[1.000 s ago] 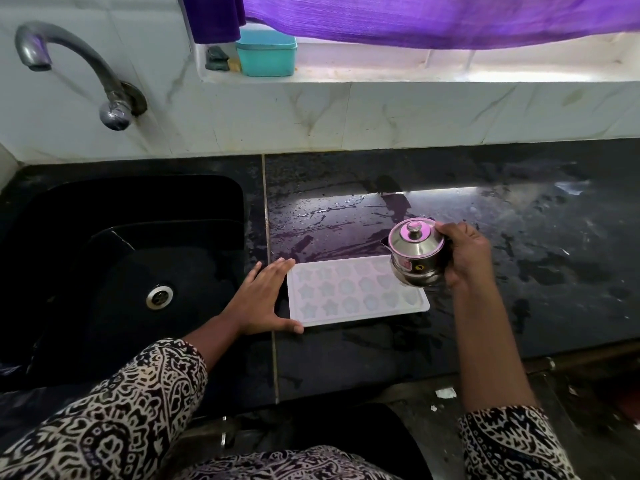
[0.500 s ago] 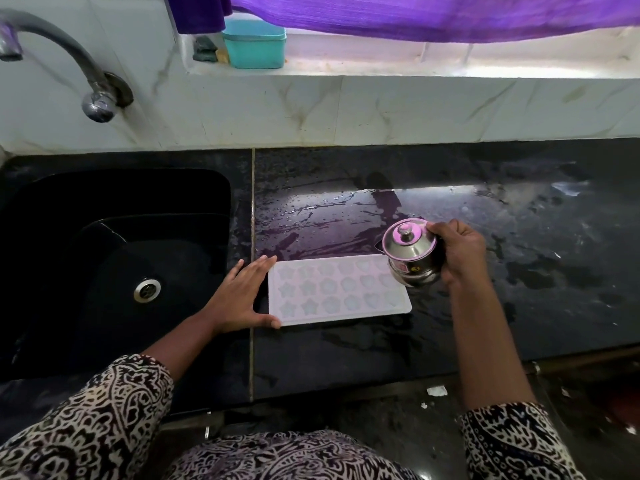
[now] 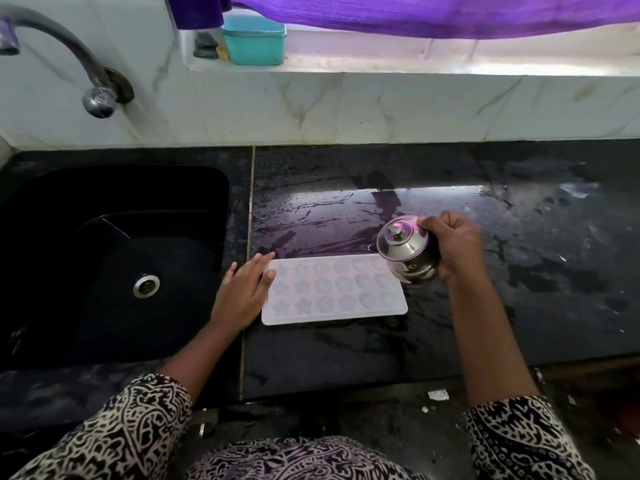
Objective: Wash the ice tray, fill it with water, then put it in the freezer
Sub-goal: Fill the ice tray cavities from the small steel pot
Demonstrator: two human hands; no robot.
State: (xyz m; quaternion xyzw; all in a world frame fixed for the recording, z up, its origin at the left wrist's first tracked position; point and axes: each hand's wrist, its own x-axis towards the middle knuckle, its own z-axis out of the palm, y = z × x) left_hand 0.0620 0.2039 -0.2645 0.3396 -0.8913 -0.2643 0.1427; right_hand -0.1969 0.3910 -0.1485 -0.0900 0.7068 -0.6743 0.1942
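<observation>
A pale lilac ice tray (image 3: 332,291) with star, flower and heart moulds lies flat on the wet black counter (image 3: 346,351), just right of the sink. My left hand (image 3: 242,292) rests flat with spread fingers against the tray's left end. My right hand (image 3: 450,247) grips a small lidded steel pot (image 3: 403,249), tilted over the tray's far right corner. The pot hides that corner of the tray.
A black sink (image 3: 114,265) with a steel drain (image 3: 146,285) lies to the left, under a wall tap (image 3: 69,57). A teal box (image 3: 254,39) stands on the window ledge below a purple curtain (image 3: 433,15). The counter's front edge runs close to my body.
The view has shifted slightly. My left hand has turned so its fingers lie along the tray's left end. The pot in my right hand stays tilted over the right end.
</observation>
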